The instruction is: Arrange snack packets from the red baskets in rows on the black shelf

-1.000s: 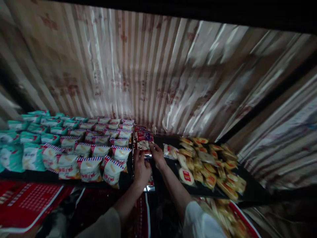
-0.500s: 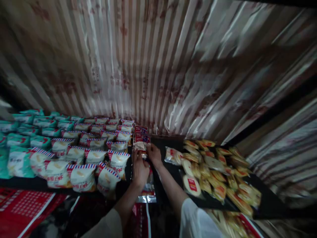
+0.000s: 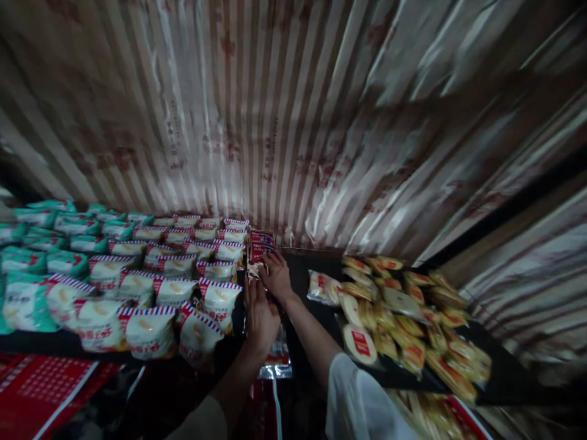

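In the middle of the shelf (image 3: 300, 342) lies a row of flat, dark red packets (image 3: 261, 238), running from the back towards the front edge. My left hand (image 3: 262, 315) rests on the middle of this row, fingers stretched forward and covering part of it. Just ahead and to its right, my right hand (image 3: 276, 276) lies across the packets, fingers extended onto their upper side. Neither hand shows a clear grip. A shiny clear packet end (image 3: 275, 370) sticks out over the front edge below my left wrist.
White snack bags with striped tops (image 3: 150, 333) stand in rows left of the packets. Green bags (image 3: 30, 302) fill the far left. Right of my arms, yellow wrapped breads (image 3: 406, 327) lie in a loose pile. A striped plastic sheet (image 3: 257, 122) hangs behind.
My right hand has moved forward and slightly left, from beside the packets onto them, its fingers now stretched out. My left hand has stayed nearly in place. The view has shifted slightly.
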The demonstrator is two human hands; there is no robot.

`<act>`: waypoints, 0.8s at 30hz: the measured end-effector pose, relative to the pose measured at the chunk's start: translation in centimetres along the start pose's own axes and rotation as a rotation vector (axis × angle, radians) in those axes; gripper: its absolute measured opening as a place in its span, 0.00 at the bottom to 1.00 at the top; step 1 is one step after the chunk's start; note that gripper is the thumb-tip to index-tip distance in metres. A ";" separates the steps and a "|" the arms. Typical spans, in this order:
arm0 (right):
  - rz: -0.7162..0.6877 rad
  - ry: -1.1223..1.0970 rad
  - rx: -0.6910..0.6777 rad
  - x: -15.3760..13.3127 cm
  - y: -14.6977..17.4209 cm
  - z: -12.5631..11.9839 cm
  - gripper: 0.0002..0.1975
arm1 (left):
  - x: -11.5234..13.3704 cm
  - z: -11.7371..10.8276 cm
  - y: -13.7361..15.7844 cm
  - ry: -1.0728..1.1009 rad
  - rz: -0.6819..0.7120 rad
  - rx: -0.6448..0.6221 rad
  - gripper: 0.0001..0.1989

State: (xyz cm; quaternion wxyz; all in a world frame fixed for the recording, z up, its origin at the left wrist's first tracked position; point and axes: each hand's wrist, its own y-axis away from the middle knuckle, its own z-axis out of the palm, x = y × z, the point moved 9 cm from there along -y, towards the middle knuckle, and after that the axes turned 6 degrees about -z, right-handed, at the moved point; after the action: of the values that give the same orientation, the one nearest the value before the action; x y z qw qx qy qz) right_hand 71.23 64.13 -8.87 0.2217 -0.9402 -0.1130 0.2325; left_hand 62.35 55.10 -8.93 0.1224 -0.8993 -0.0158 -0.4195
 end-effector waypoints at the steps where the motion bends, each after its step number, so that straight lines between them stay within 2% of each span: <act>1: 0.014 0.010 -0.029 0.1 -0.2 0.4 0.18 | 0.1 0.0 0.2 -0.014 0.004 0.006 0.28; 4: 0.063 0.033 -0.078 0.5 -0.3 1.2 0.18 | -0.1 0.1 0.5 -0.063 -0.006 0.005 0.28; 8: 0.045 0.030 -0.055 0.3 -0.1 1.4 0.18 | -0.2 0.3 0.6 -0.088 0.002 -0.007 0.29; 12: 0.056 0.028 0.026 0.0 -0.1 0.2 0.16 | 0.1 -0.1 0.5 -0.076 0.036 -0.004 0.29; 15: -0.007 -0.035 0.106 -1.3 0.3 -1.6 0.15 | 0.6 -0.7 1.1 -0.033 0.084 -0.022 0.30; 19: -0.027 -0.196 0.204 -3.6 2.6 -4.4 0.17 | 0.8 -2.5 3.5 0.057 0.155 0.001 0.29; 24: -0.012 -0.379 0.135 -8.2 7.8 -6.2 0.16 | -0.4 -5.9 9.0 0.140 0.227 -0.001 0.24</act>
State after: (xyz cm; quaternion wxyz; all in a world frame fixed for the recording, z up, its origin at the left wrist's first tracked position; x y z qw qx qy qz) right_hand 67.99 52.42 -4.47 0.2607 -0.8619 -0.1425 0.4110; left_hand 58.86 45.04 -7.48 0.1695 -0.8639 0.0950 -0.4648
